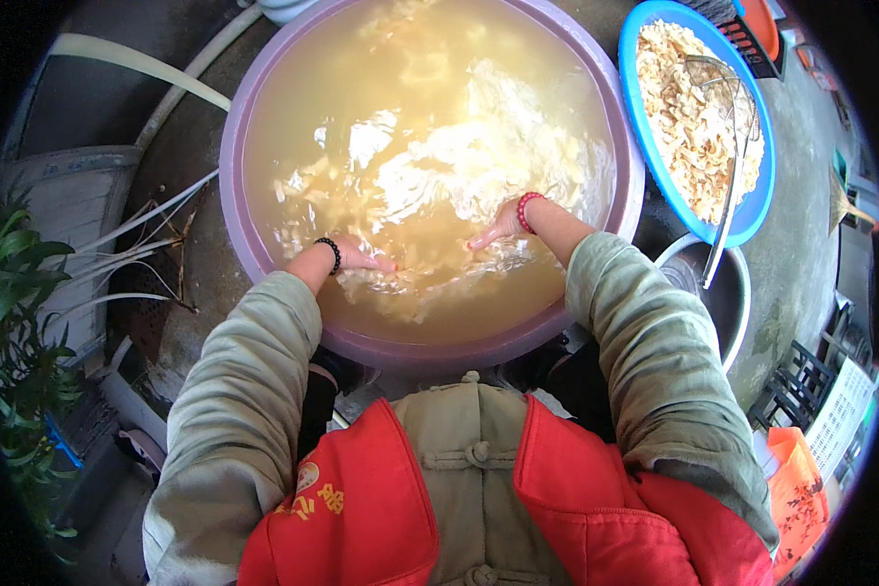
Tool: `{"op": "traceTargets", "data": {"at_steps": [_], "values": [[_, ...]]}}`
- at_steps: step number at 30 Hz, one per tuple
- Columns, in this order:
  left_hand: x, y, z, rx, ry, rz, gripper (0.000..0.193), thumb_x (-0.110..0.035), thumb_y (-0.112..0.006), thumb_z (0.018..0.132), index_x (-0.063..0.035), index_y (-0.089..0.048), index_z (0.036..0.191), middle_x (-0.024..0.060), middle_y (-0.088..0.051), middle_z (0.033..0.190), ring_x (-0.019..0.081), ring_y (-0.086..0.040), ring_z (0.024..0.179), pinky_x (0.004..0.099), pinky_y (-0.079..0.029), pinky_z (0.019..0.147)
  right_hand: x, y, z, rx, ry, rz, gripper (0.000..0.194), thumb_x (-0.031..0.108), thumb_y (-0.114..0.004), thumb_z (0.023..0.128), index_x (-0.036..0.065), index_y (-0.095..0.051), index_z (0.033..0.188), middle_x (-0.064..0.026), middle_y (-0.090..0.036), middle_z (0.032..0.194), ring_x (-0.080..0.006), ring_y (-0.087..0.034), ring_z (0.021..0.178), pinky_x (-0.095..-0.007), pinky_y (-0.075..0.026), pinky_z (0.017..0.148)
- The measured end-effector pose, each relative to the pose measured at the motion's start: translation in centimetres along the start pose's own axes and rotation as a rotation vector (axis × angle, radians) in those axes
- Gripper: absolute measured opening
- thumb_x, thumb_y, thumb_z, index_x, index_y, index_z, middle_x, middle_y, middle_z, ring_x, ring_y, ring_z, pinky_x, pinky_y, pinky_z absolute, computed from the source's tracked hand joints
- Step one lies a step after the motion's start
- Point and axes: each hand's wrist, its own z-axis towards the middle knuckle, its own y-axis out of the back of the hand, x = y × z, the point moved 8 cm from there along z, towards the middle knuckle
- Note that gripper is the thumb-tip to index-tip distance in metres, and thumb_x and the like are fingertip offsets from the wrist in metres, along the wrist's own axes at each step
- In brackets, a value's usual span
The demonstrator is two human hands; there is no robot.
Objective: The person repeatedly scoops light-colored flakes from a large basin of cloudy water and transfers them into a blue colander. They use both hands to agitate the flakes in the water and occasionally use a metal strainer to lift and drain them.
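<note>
A large round purple plastic tub in front of me holds cloudy yellowish water. Pale, thin food pieces drift in it, their exact kind unclear. My left hand, with a black bead bracelet at the wrist, dips into the near left part of the water. To its right, my right hand is partly under the surface too, below a red bead bracelet. Thumbs show on both hands, but the other fingers are hidden by murky water and glare, so whether they grip any pieces cannot be seen.
At the upper right, a blue plastic basin is heaped with pale curled pieces. A metal wire skimmer lies across them. A round container stands below the basin. Pale hoses and a leafy plant are at left.
</note>
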Motion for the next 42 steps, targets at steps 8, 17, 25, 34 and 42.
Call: {"op": "traceTargets", "data": {"at_steps": [8,17,25,34,42], "values": [[-3.1,-3.1,-2.2,0.066,-0.093,-0.059,0.082,-0.076,-0.060,0.060,-0.0129,-0.065,0.111,0.0175,-0.061,0.111,0.0277,-0.058,0.098,0.0336,-0.045,0.084,1.4,-3.9,-0.4,0.092,-0.013,0.226,0.082,0.073,-0.066,0.058,0.021,-0.059,0.121,-0.0164,-0.046,0.133,-0.0317,-0.042,0.123,-0.0401,-0.036,0.099],[-5.9,-6.1,-1.5,0.106,-0.190,-0.489,0.088,-0.072,-0.062,0.064,-0.0032,-0.058,0.119,0.0214,-0.050,0.127,0.0306,-0.048,0.115,0.0374,-0.041,0.091,4.6,-7.1,1.0,0.189,0.177,0.777,0.073,0.058,-0.067,0.071,0.011,-0.054,0.125,-0.0154,-0.038,0.140,-0.0275,-0.031,0.130,-0.0401,-0.024,0.106],[-6.3,-4.6,-1.7,-0.039,-0.121,-0.784,0.076,-0.048,-0.077,0.064,0.0076,-0.057,0.112,0.0195,-0.059,0.114,0.0235,-0.055,0.102,0.0347,-0.046,0.084,3.9,-4.8,0.6,-0.044,0.175,0.874,0.056,0.042,-0.075,0.068,0.002,-0.063,0.107,-0.0149,-0.059,0.114,-0.0234,-0.053,0.103,-0.0315,-0.042,0.088],[-2.9,2.6,-3.1,-0.224,-0.531,-0.605,0.058,-0.036,-0.069,0.079,-0.0030,-0.050,0.123,0.0092,-0.058,0.118,0.0188,-0.053,0.106,0.0312,-0.042,0.091,-0.2,1.4,-1.1,-0.128,0.174,0.468,0.047,0.033,-0.073,0.060,0.004,-0.068,0.095,-0.0192,-0.063,0.105,-0.0287,-0.058,0.093,-0.0381,-0.045,0.078],[-0.4,-1.6,-0.9,0.026,-0.184,-0.658,0.066,-0.052,-0.069,0.073,-0.0108,-0.056,0.123,0.0081,-0.051,0.129,0.0183,-0.047,0.116,0.0310,-0.036,0.097,-0.7,-1.8,-0.6,0.076,0.078,0.770,0.078,0.059,-0.071,0.064,0.016,-0.053,0.127,-0.0178,-0.018,0.148,-0.0319,-0.003,0.138,-0.0533,-0.006,0.107]]}}
